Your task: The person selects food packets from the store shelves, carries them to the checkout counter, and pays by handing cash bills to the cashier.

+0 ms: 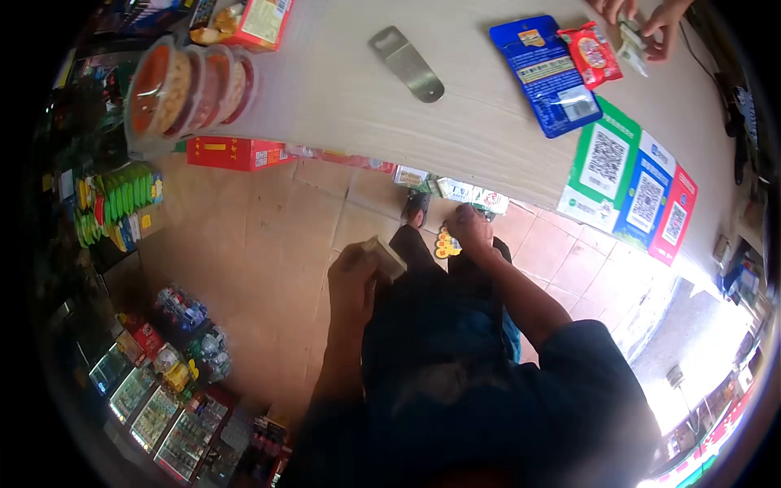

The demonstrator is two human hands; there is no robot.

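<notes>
Left grip point(351, 281) around small box point(384, 254)

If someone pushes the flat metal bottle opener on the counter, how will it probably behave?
The metal bottle opener looks flat and rigid, so it would probably slide, not roll or tip. Its shiny surface may feel slippery. Lying flush on the counter, it may be awkward to lift.

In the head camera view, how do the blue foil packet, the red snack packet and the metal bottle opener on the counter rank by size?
1. Blue foil packet, clearly largest.
2. Flat metal bottle opener and red snack packet look close in size; I would not rank them.
</notes>
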